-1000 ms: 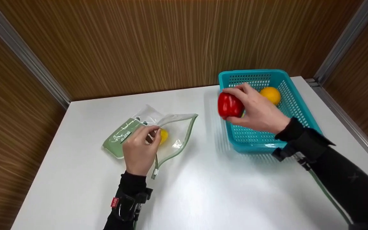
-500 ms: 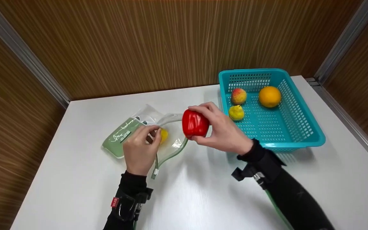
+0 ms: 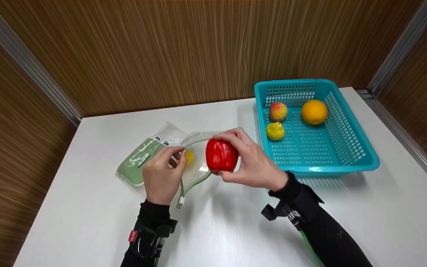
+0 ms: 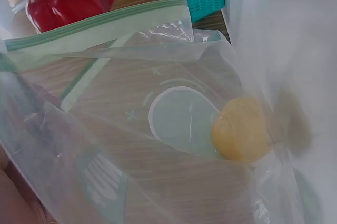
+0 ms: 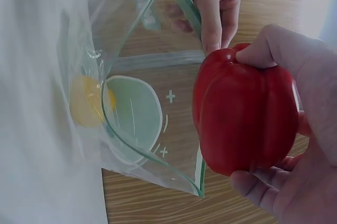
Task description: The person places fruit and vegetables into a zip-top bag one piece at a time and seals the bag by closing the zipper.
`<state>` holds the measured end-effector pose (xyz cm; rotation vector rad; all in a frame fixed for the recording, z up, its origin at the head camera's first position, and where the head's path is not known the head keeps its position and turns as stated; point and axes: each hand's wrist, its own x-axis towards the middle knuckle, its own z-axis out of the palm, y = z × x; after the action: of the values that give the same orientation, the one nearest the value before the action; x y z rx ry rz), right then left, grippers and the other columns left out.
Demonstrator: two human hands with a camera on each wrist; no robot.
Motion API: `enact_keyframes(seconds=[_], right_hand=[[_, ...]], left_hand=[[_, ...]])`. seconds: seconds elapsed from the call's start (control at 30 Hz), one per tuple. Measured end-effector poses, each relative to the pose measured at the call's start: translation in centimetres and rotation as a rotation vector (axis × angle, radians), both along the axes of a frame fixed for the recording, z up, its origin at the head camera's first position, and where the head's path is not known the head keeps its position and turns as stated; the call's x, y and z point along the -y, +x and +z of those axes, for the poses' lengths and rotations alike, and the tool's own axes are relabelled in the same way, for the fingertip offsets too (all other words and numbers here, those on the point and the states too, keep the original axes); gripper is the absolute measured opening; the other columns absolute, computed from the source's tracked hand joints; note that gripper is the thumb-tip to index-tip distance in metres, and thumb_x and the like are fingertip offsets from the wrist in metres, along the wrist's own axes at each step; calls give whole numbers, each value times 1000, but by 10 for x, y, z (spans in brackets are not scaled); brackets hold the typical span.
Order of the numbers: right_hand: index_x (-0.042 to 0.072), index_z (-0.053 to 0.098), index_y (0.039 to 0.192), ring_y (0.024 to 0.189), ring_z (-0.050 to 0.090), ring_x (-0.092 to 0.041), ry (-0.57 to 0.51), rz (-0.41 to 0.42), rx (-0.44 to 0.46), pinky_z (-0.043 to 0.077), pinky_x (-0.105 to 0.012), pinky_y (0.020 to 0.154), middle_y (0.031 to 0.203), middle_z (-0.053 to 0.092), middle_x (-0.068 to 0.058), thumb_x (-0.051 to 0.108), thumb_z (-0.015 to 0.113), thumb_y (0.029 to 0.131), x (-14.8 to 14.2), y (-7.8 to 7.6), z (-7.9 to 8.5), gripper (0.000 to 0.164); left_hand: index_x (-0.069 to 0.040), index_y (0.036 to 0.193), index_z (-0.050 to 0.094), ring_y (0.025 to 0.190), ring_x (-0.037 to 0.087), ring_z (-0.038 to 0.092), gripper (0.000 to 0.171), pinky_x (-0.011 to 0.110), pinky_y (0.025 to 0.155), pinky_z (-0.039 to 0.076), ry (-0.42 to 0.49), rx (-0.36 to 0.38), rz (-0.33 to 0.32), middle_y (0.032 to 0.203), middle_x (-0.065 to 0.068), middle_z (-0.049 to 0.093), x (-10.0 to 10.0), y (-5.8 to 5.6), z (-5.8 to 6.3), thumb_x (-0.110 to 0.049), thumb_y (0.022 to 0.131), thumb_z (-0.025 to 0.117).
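Observation:
My left hand [image 3: 162,174] pinches the edge of a clear zip bag [image 3: 198,181] with green trim, holding its mouth apart. Inside the bag lies a yellow, round fruit [image 4: 242,129], seen through the plastic in the left wrist view. My right hand [image 3: 252,161] grips a red bell pepper [image 3: 221,155] between thumb and fingers, just right of the bag's mouth. In the right wrist view the pepper [image 5: 245,110] overlaps the bag's green zip edge, close to the left fingertips. The pepper hides part of the opening in the head view.
A teal basket [image 3: 319,169] stands at the back right of the white table [image 3: 87,207]. In it lie an orange [image 3: 314,112], a red-and-yellow peach-like fruit [image 3: 278,111] and a small bumpy yellow fruit [image 3: 275,131]. Wood-grain panels [image 3: 198,48] rise behind and at both sides.
My right hand has carried the red bell pepper left from over the basket to the bag's mouth, and slightly lower in the last half second. My left hand stays in place on the bag.

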<state>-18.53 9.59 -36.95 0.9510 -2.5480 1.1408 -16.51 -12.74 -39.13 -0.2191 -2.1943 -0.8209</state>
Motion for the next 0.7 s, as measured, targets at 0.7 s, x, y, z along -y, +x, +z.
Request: enact_keyframes(seconds=[0.7], right_hand=[[29,44,135,112,55,-10,67,28,92,56,-24,87,124,50,3,32,79,71,30,7,-33,73]], left_hand=[[-10,88,73,61,12,63,7,23,54,52,-30,4,-25,73,2,68,-3,5,4,-16,84,70]])
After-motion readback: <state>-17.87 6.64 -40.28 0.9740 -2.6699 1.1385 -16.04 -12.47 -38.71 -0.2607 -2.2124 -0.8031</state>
